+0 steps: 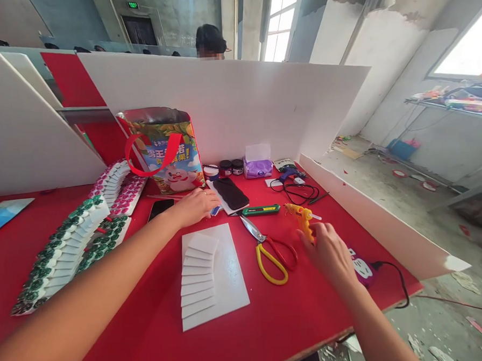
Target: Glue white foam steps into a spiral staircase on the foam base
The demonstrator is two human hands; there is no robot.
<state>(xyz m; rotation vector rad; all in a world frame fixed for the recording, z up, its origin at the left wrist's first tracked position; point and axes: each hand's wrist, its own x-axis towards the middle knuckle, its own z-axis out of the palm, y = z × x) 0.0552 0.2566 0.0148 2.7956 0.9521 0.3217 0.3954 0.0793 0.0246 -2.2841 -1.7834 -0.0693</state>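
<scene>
My right hand [326,247] is closed round the handle of a yellow glue gun [305,216], whose nozzle points left. Farther back and to the left, my left hand [200,205] is over a small blue and white item [215,210], beside a black phone [231,194]; its fingertips are partly hidden and the grip is unclear. Between the hands lie scissors [264,244] with one red and one yellow handle, and a green cutter [262,209]. Nearer me is a white board [233,278] with several white strips [198,279] fanned in a curve on it.
Decorated curved pieces [70,248] and a colourful bag [170,152] stand at left. Black jars [231,167], purple tissues [258,166] and a coiled cable [302,191] line the back. A purple power socket [361,268] is by the right edge. A person [210,41] is behind the white partition.
</scene>
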